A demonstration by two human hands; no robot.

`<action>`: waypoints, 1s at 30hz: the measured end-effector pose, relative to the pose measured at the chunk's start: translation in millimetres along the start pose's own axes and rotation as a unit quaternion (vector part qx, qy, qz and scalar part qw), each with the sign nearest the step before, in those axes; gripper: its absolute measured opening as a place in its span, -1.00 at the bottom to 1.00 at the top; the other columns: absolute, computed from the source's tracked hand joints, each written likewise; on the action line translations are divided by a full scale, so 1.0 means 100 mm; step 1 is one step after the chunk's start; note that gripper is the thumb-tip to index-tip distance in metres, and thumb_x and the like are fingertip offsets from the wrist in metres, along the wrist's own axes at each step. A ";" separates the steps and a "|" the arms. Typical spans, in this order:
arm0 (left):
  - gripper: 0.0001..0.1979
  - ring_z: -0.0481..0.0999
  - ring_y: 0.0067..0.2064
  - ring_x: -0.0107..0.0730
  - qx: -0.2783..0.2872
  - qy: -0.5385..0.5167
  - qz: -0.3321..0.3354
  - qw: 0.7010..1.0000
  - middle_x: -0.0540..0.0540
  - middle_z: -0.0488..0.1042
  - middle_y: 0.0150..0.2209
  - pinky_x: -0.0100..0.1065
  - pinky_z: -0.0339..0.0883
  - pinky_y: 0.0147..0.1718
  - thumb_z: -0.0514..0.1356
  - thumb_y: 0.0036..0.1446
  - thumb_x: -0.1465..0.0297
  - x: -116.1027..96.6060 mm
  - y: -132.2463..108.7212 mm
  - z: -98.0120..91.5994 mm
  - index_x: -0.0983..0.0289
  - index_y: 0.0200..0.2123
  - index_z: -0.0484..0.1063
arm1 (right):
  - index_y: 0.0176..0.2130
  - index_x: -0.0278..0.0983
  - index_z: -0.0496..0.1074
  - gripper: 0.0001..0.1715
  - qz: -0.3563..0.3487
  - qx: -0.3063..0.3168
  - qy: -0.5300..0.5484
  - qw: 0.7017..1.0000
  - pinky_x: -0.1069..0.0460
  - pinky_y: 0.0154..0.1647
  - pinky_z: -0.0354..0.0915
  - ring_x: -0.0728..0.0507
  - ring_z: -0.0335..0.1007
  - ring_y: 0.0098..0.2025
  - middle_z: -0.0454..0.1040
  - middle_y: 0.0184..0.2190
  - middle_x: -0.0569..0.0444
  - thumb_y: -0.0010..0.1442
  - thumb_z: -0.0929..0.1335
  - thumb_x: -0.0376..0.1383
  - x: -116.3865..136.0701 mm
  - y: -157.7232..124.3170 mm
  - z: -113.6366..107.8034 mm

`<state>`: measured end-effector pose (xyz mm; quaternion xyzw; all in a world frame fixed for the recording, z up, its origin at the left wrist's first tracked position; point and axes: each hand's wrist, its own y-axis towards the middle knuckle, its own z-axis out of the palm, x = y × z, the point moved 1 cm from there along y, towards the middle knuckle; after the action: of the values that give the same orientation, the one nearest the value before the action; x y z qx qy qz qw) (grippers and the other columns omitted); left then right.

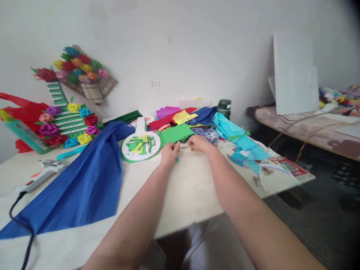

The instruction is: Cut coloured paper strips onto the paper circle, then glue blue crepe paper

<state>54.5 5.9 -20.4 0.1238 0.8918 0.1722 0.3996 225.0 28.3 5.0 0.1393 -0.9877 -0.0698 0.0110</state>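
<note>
Both hands are over the far middle of the table, a short gap apart. My left hand (pixel 169 153) is closed with its fingers bent down, close to a sheet of green crepe paper (pixel 177 134). Whatever it may hold is hidden. My right hand (pixel 200 143) is pinched at the paper's right corner; a thin yellowish strip (pixel 186 146) shows beside its fingertips, too small to name. Something dark lies between the hands under the paper's edge. Left of them sits a white paddle-shaped board (pixel 125 154) edged in green, holding green and yellow paper scraps (pixel 142 144).
Blue crepe paper (pixel 84 187) spreads over the left side, beside a hot glue gun (pixel 42 176) with a cord. Paper-flower decorations (pixel 70 120) stand behind. Coloured paper, string (pixel 209 134) and a dark flask (pixel 224 107) line the back. Turquoise paper (pixel 243 144) covers the right.
</note>
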 end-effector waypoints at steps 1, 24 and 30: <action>-0.66 0.44 -0.41 -0.42 -0.004 -0.029 -0.018 0.999 0.03 0.39 -0.56 -0.43 0.23 -0.38 -0.01 0.11 0.19 0.01 0.01 0.00 0.29 -0.56 0.30 | -0.24 -0.19 0.46 -0.74 0.001 0.004 -0.002 1.000 0.09 -0.22 0.20 -0.11 0.35 -0.15 0.47 -0.20 0.03 -0.01 0.33 -0.35 0.00 0.00 0.00; -0.78 0.36 -0.62 -0.56 -0.135 -0.370 -0.050 0.918 -0.04 0.38 -0.61 -0.48 0.26 -0.55 0.17 -0.08 0.26 0.16 0.12 -0.07 0.31 -0.53 0.28 | -0.33 -0.20 0.54 -0.76 -0.008 -0.089 0.152 0.984 0.12 -0.44 0.12 -0.02 0.34 -0.43 0.52 -0.44 0.12 0.03 0.33 -0.19 0.06 -0.06 -0.13; -0.81 0.41 -0.64 -0.50 -0.268 -0.491 -0.133 0.818 -0.05 0.40 -0.57 -0.39 0.35 -0.52 0.10 -0.01 0.28 0.23 0.18 -0.17 0.26 -0.44 0.16 | -0.34 -0.34 0.53 -0.68 0.024 -0.053 0.295 0.954 0.14 -0.56 0.10 0.03 0.24 -0.57 0.46 -0.55 0.08 0.00 0.32 -0.17 -0.16 -0.11 -0.10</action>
<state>28.1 26.9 -17.3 -0.0396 0.5036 0.2656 0.8212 244.0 21.3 13.2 0.1288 -0.9385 -0.0774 0.3109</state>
